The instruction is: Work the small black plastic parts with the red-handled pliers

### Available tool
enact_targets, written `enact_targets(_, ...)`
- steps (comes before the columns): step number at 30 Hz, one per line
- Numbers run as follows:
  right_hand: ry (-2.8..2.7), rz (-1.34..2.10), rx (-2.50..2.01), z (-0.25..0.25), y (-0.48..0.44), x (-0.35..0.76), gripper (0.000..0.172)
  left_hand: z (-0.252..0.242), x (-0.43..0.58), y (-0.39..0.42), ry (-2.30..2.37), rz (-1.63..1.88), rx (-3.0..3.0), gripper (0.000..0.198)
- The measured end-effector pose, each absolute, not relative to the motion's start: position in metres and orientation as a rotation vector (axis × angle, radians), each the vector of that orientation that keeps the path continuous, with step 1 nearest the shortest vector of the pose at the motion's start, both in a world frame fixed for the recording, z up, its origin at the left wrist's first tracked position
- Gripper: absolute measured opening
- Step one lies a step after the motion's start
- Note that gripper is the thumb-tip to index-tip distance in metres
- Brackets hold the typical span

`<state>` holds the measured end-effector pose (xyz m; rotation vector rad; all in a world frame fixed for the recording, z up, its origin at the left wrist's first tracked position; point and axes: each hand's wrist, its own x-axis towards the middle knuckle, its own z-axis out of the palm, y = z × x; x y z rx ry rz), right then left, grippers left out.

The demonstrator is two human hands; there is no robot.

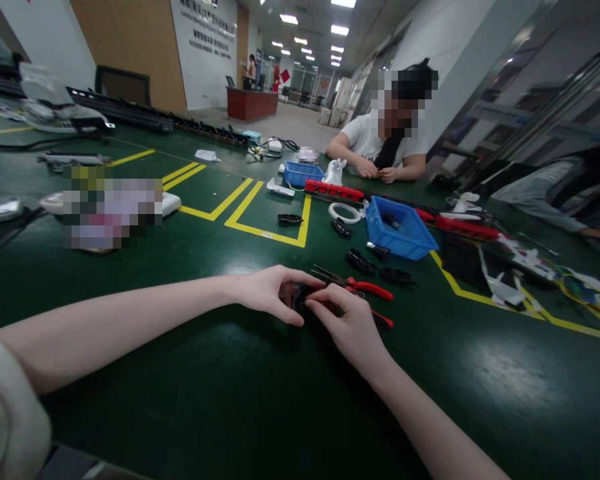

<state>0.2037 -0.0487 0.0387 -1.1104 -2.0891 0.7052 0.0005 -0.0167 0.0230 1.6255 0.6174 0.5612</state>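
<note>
Left hand (pixel 270 292) and right hand (pixel 347 323) both pinch the black part (pixel 303 295) between them, with pliers (pixel 365 289) lying just beyond the right, tips pointing left.

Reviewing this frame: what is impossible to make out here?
Head view only.
- the small black part: shape hidden by the left hand and right hand pinching it.
- red-handled pliers: lower handle partly behind the right hand.
- things on the green table at far left: covered by a pixelated block.
- blue plastic bin: contents too small to identify.
</note>
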Motion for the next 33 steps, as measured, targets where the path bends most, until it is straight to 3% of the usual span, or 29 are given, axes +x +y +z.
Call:
enact_targets(11, -2.115, 0.591, -1.046, 0.035, -0.042, 0.213, 0.024, 0.023, 0.001, -0.014, 0.675, 0.679, 1.806, 0.068)
enact_targets(15, -2.218, 0.325, -1.130, 0.041, -0.035, 0.232, 0.029, 0.026, -0.004, -0.011, 0.786, 0.723, 2.053, 0.064)
enact_targets(19, -2.418, -0.178, -1.315, 0.038, -0.020, 0.258, 0.044, 0.025, -0.007, -0.008, 0.776, 0.687, 2.167, 0.047)
enact_targets(25, -2.381, -0.292, -1.562, 0.019, -0.009, 0.273, 0.055, 0.026, -0.005, -0.010, 0.807, 0.670, 2.189, 0.044)
enact_targets(33, -2.407, -0.342, -1.484, 0.019, -0.011, 0.271, 0.038, 0.023, -0.004, -0.010, 0.840, 0.604, 2.330, 0.047)
